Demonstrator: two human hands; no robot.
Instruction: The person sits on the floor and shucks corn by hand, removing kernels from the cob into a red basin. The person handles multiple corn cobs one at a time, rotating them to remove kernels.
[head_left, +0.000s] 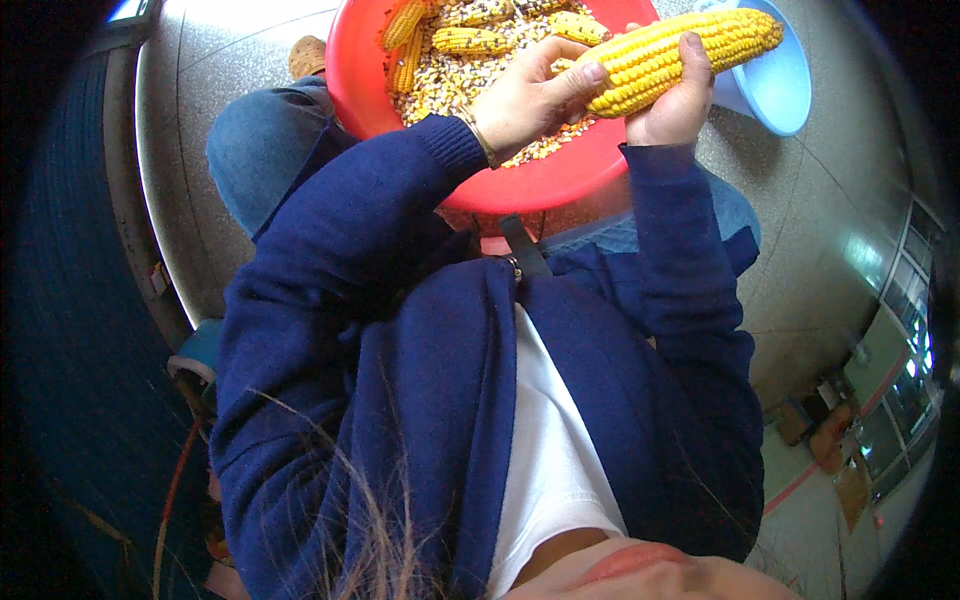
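A yellow corn cob (645, 71), covered in kernels, is held aslant above the right side of a red plastic basin (525, 191). My left hand (536, 86) grips its lower-left end, with the thumb resting on the kernels. Further along, my right hand (675, 97) cradles the cob from below, thumb across its upper face. Loose corn kernels (457, 75), yellow and whitish with dark ones among them, cover the basin's floor. On them lie several cobs, among them a speckled corn cob (471, 40) and a yellow corn cob (405, 24) at the left wall.
A light blue plastic bucket (776, 75) stands on the speckled floor (772, 292) right of the basin. My denim-covered knee (266, 154) is at the basin's left, near a brown shoe (307, 56). Cardboard boxes (795, 420) sit far to the right.
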